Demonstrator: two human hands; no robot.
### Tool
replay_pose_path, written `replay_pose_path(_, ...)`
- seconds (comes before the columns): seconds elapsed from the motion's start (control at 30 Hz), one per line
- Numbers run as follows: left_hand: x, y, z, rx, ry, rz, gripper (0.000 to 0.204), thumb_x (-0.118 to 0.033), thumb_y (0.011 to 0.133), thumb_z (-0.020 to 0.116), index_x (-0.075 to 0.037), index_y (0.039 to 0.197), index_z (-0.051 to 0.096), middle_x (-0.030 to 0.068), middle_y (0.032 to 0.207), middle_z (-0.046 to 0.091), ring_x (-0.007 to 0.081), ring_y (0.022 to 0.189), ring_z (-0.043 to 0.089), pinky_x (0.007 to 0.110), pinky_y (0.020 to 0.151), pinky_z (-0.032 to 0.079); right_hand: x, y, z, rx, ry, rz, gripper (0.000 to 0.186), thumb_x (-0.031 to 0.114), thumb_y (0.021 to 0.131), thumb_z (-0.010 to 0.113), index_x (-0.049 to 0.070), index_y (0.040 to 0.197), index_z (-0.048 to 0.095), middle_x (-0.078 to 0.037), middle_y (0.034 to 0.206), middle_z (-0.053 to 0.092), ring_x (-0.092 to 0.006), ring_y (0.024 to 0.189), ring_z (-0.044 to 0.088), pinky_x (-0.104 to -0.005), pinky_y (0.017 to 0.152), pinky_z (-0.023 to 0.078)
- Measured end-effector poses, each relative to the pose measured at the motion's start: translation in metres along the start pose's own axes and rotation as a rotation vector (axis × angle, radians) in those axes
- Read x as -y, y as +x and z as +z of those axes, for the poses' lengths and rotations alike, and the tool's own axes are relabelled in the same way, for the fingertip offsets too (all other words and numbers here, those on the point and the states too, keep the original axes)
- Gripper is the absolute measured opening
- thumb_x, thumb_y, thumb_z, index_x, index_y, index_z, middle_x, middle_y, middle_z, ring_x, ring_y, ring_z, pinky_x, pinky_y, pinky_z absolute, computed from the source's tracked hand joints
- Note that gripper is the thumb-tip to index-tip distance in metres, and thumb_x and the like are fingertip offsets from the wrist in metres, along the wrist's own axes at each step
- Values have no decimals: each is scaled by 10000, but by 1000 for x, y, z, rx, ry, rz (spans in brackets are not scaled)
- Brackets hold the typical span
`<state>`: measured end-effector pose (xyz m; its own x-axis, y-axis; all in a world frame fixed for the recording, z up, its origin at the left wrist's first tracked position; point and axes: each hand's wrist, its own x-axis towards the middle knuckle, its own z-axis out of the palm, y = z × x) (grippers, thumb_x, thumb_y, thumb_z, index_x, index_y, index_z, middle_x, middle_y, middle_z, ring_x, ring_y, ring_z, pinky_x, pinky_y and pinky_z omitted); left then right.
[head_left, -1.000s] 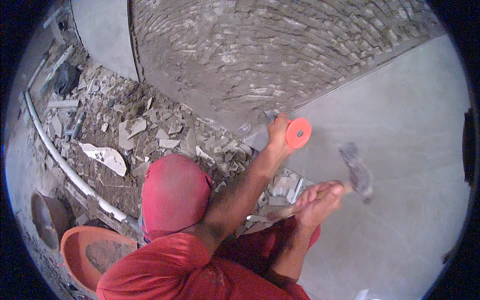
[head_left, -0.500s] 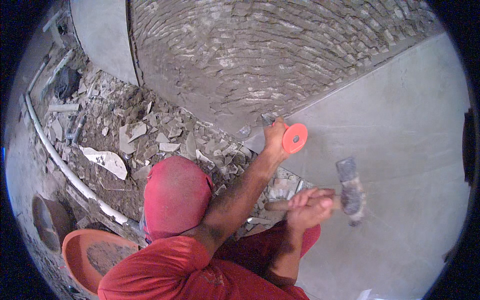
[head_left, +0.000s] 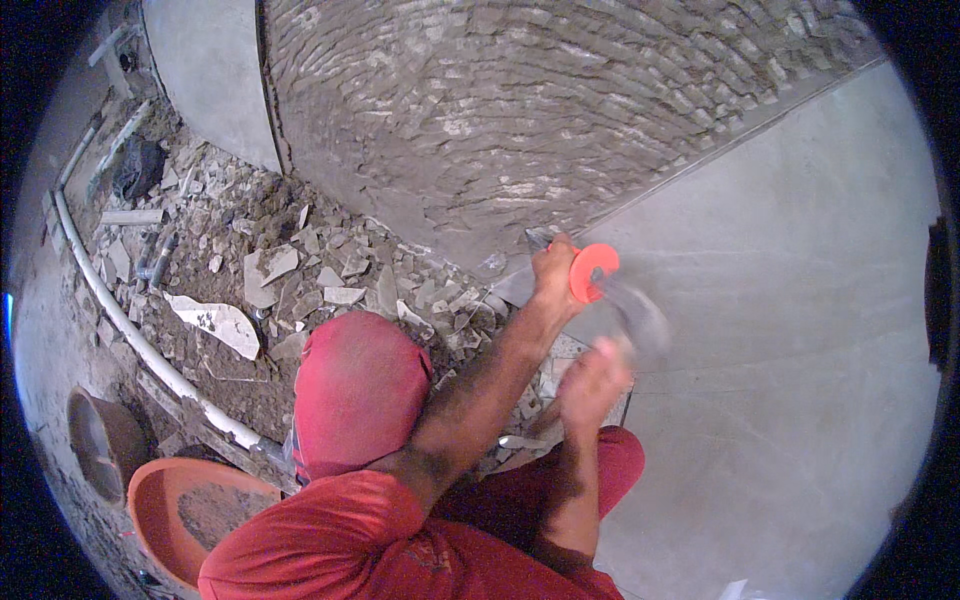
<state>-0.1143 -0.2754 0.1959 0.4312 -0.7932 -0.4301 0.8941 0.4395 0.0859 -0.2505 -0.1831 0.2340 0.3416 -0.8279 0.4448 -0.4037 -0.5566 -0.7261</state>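
Observation:
My left hand [head_left: 553, 272] is closed around a chisel with a round orange hand guard [head_left: 582, 272]. The chisel's metal blade [head_left: 539, 238] reaches past my fingers to where the ridged mortar surface [head_left: 480, 130] borders a large smooth grey tile [head_left: 790, 300]. Closed round a wooden-handled hammer, my right hand [head_left: 594, 388] is nearer to me and slightly right. The hammer head [head_left: 643, 322] is smeared by motion. It overlaps the guard's right edge, and whether it touches the chisel I cannot tell. Part of the handle [head_left: 546, 418] shows below my fist.
Broken tile pieces and rubble [head_left: 345, 285] lie left of my hands. A white pipe [head_left: 150, 355] curves along the left, beyond them. An orange tub [head_left: 150, 510] with grey material and a dark bucket [head_left: 100, 430] stand at lower left. Another smooth grey panel [head_left: 205, 80] is at upper left.
My right hand has swung the hammer up and left, bringing its head to the chisel's guard. My left hand has stayed almost in place, still holding the chisel.

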Motion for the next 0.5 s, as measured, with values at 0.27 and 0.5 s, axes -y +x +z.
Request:
replay_pose_path(0.27,-9,4,-1,-134,85,-5,246,-228,930,508,-36,776,505,84,746,525,210,587,551,435,499,513,21,-6,-18,-225,539,179,412,418,982,477,105,727,393,1,541,400,-79,361,347,-258,312,323)
replay_pose_path(0.5,-11,-2,-12,44,341,238,223,-192,886,512,-48,716,498,78,688,502,204,541,528,415,457,489,5,-4,11,23,56,145,381,406,987,461,103,766,395,2,559,387,-82,393,368,-248,321,329)
